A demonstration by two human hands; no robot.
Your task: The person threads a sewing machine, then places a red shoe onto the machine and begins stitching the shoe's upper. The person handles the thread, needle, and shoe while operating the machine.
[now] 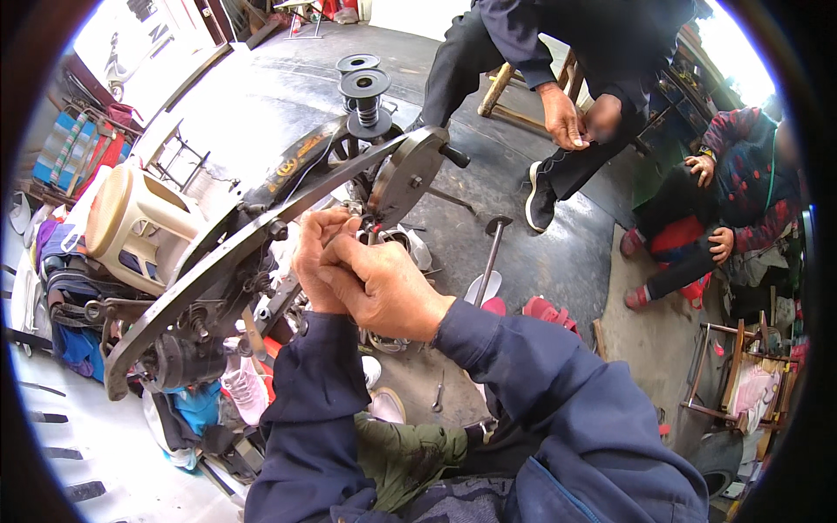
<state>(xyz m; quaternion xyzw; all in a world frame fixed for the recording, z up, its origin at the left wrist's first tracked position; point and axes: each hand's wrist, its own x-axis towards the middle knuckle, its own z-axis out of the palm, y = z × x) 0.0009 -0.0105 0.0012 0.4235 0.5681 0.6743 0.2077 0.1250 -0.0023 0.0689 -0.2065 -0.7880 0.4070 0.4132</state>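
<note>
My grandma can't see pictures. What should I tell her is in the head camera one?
A person's left hand and right hand meet near the wheel of a dark metal machine with spools; anything they pinch is too small to tell. Two other people are nearby, with a cream stool at the left.

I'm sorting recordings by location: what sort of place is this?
Probably a small workshop, possibly one for shoe repair. What points that way is the dark hand-cranked machine with black spools on top, and the loose shoes near it, including a pale pink sneaker.
</note>
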